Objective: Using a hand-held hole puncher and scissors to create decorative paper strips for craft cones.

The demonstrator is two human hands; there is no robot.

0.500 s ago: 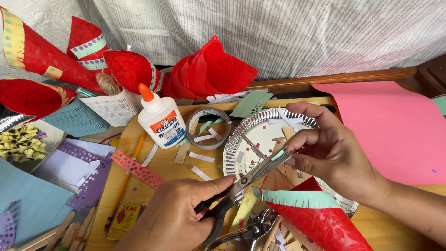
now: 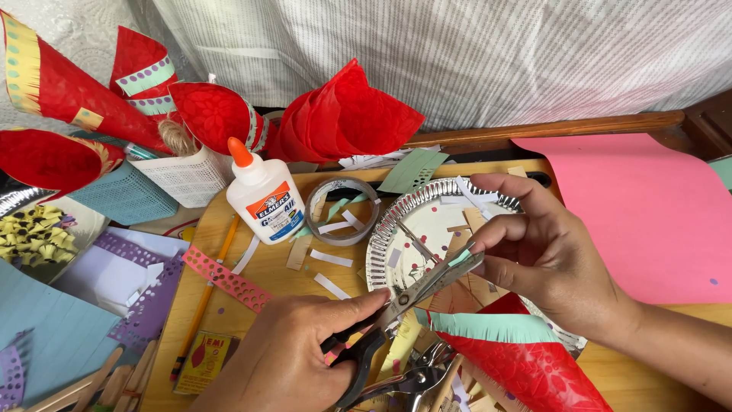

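Over the foil plate [image 2: 385, 255] — left hand [image 2: 293, 355] closed on scissors [image 2: 404, 301], right hand [image 2: 545, 255] pinching a green paper strip [image 2: 460, 257] between the blades — light, floppy, probably best held close to the cut.

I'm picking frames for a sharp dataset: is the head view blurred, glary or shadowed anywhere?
Head view: soft, even daylight, no hard shadows; the scissors and right hand look sharp, with no motion smear; the left hand is cut off by the lower edge; the silver paper plate rim gives mild glints, not blown out; straight edges bend slightly toward the corners, a wide-lens effect.
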